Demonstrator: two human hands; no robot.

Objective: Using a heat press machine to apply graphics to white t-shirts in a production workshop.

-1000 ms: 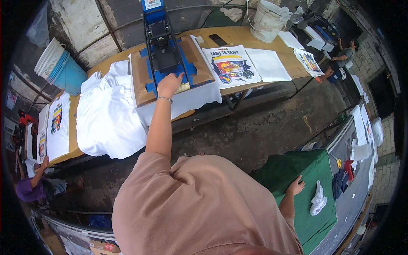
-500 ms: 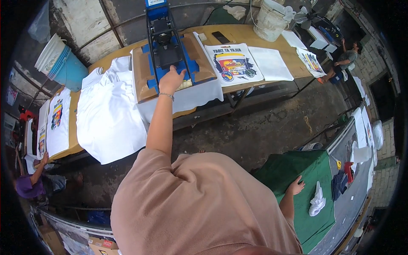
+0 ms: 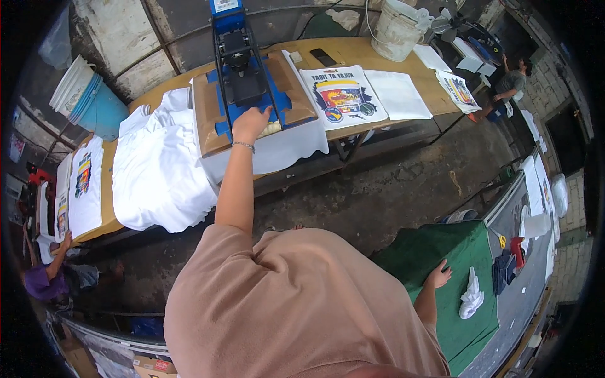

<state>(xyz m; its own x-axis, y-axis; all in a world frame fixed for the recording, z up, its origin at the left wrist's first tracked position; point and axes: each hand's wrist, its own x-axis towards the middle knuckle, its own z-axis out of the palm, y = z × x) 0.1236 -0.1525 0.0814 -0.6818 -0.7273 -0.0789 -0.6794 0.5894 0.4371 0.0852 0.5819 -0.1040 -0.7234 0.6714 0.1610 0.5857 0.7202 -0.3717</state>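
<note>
My left hand (image 3: 251, 123) reaches out to a blue heat press (image 3: 242, 75) on a long wooden table (image 3: 378, 53). Its fingers curl over the pale handle (image 3: 270, 128) at the press's front edge. The press has brown pads on both sides, and a white cloth (image 3: 277, 151) hangs below it. My right hand (image 3: 438, 275) rests with fingers spread on a green-covered table (image 3: 441, 252) at the lower right and holds nothing.
A pile of white shirts (image 3: 157, 170) lies left of the press; a printed shirt (image 3: 343, 97) and a white sheet (image 3: 398, 94) lie to its right. A white bucket (image 3: 403, 28) and blue bucket (image 3: 97, 107) stand nearby. Other people work at the left (image 3: 44, 280) and far right (image 3: 510, 85).
</note>
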